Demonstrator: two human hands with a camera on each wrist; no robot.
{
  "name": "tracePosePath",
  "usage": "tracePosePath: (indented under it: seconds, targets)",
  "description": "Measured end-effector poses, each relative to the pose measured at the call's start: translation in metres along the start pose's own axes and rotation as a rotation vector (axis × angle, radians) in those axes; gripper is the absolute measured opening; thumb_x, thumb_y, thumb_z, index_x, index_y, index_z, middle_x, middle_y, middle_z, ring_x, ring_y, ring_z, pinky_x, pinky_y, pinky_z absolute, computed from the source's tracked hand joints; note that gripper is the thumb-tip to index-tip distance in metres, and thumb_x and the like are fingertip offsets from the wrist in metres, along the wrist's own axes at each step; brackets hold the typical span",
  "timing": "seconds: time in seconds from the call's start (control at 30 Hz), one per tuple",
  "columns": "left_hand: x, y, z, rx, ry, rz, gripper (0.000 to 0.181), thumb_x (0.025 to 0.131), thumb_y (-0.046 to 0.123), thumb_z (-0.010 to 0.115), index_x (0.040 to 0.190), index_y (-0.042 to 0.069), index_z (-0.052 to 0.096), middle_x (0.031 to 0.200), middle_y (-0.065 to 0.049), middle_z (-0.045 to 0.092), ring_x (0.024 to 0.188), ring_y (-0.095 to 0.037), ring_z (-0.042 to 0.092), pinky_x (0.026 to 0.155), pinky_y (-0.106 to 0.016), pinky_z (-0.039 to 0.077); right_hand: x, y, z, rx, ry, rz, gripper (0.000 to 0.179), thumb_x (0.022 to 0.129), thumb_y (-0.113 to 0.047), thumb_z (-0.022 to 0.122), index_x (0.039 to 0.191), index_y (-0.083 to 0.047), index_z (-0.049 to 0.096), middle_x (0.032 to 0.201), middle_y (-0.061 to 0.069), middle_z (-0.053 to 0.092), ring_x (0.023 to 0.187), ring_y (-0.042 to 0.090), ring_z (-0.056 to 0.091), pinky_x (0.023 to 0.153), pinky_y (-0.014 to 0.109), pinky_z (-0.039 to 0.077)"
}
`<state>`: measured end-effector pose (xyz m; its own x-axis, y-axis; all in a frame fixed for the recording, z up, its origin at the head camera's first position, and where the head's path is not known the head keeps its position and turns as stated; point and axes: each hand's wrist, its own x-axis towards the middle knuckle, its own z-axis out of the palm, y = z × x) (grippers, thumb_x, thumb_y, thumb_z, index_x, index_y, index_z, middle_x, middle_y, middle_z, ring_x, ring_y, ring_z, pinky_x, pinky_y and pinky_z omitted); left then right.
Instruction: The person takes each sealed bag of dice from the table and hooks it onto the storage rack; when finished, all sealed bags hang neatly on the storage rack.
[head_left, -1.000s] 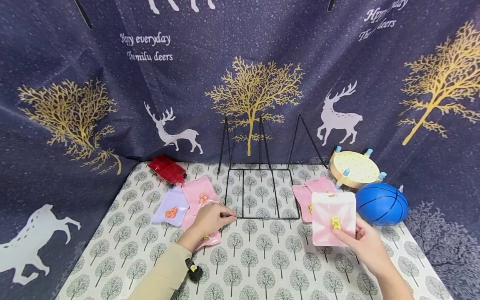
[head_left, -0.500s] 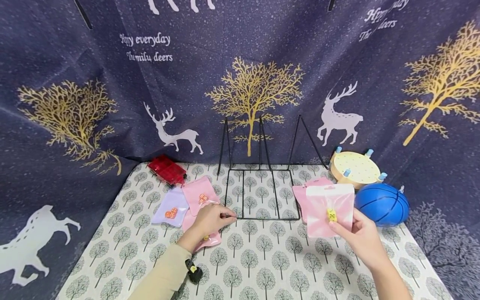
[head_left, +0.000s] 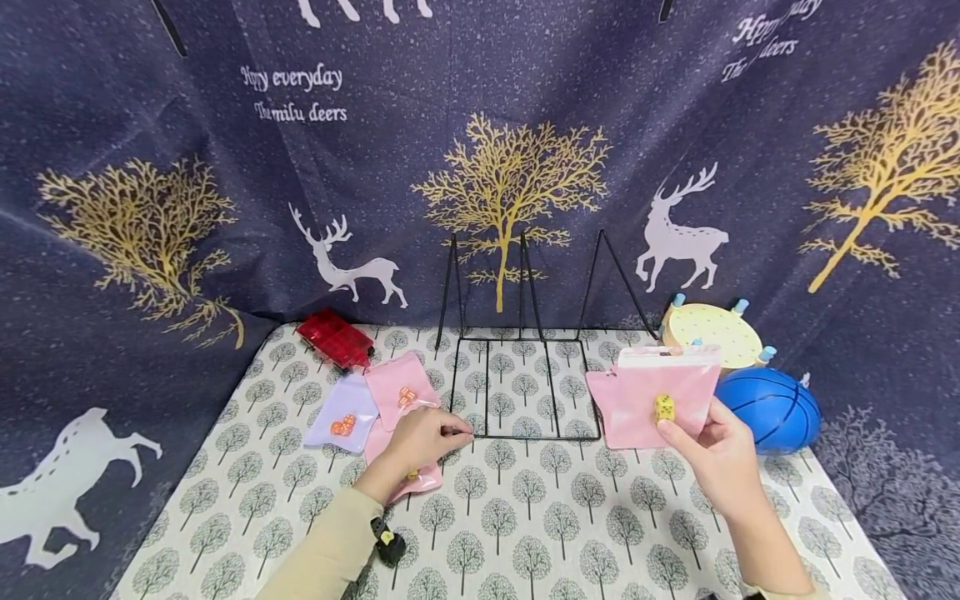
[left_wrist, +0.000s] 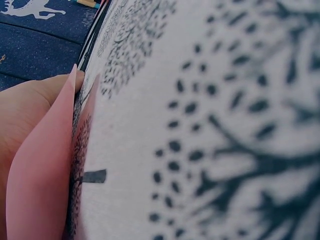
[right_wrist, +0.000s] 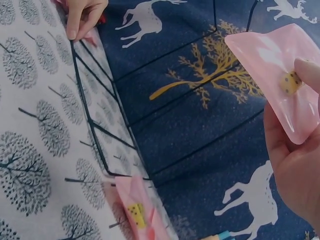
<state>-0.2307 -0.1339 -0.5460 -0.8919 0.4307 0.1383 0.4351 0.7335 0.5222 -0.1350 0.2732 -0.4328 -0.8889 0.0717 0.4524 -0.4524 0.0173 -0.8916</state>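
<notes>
My right hand (head_left: pixel 723 467) grips a pink zip bag (head_left: pixel 633 387) by its right side, the thumb over a yellow die (head_left: pixel 663 407) inside. It holds the bag above the table, over other pink bags (head_left: pixel 602 387) partly hidden behind it. My left hand (head_left: pixel 420 437) pinches the front left corner of a black wire rack (head_left: pixel 517 437) between thumb and fingers. Under that hand's wrist lies a pink bag (head_left: pixel 430 478). Beside it are a pink bag (head_left: pixel 393 375) with orange dice and a lilac bag (head_left: pixel 337 402) with orange dice.
A shiny red object (head_left: pixel 330 335) sits at the back left. A blue ball (head_left: pixel 776 412) and a round yellow piece with blue pegs (head_left: pixel 716 333) stand at the right. The rack's wire uprights (head_left: pixel 531 287) rise before the dark cloth backdrop (head_left: pixel 375 167).
My right hand has moved the pink bag up and away from me, toward the back of the table, turning it slightly. The left hand stays at the rack corner.
</notes>
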Motion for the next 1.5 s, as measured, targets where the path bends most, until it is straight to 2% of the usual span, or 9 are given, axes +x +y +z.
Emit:
tracePosePath:
  seconds: [0.3,0.53,0.93,1.17,1.5]
  targets:
    - [0.0,0.001,-0.001,0.002,0.002,0.001,0.015,0.092,0.044,0.078,0.103,0.035,0.082,0.085,0.022,0.072,0.062,0.003,0.055,0.06,-0.026,0.047,0.01,-0.004,0.01,0.028,0.044,0.03,0.039,0.087,0.025,0.065,0.12,0.004,0.067,0.106,0.004,0.077,0.096,0.009,0.073,0.079,0.022,0.058]
    - [0.0,0.002,-0.002,0.009,0.007,0.011,0.014,0.093,0.044,0.077,0.103,0.035,0.082,0.082,0.023,0.071,0.059,0.002,0.054,0.058,-0.026,0.046,0.015,-0.004,0.012,-0.023,0.087,0.097,0.035,0.09,0.018,0.068,0.122,0.005,0.066,0.106,0.001,0.077,0.095,0.009,0.073,0.077,0.023,0.059]
    - [0.001,0.002,-0.002,0.009,0.001,-0.002,0.014,0.092,0.044,0.078,0.103,0.036,0.082,0.083,0.024,0.07,0.061,0.003,0.055,0.059,-0.025,0.046,0.026,0.0,0.017,-0.056,0.09,0.149,0.029,0.093,0.008,0.072,0.119,-0.004,0.067,0.1,-0.002,0.077,0.088,0.007,0.074,0.072,0.023,0.059]
    - [0.001,0.0,0.0,0.007,-0.013,-0.018,0.015,0.093,0.046,0.077,0.104,0.037,0.081,0.076,0.028,0.064,0.06,0.002,0.054,0.057,-0.026,0.045,0.037,0.005,0.02,-0.085,0.09,0.174,0.027,0.095,-0.001,0.075,0.12,-0.004,0.066,0.099,-0.003,0.077,0.087,0.008,0.073,0.072,0.023,0.059]
    - [0.0,0.001,-0.001,0.0,-0.01,-0.015,0.016,0.093,0.046,0.077,0.104,0.036,0.082,0.07,0.027,0.06,0.057,0.0,0.053,0.054,-0.026,0.043,0.058,0.017,0.024,0.015,0.059,0.187,0.026,0.098,-0.006,0.071,0.124,-0.007,0.065,0.106,-0.003,0.074,0.094,0.007,0.069,0.079,0.021,0.058]
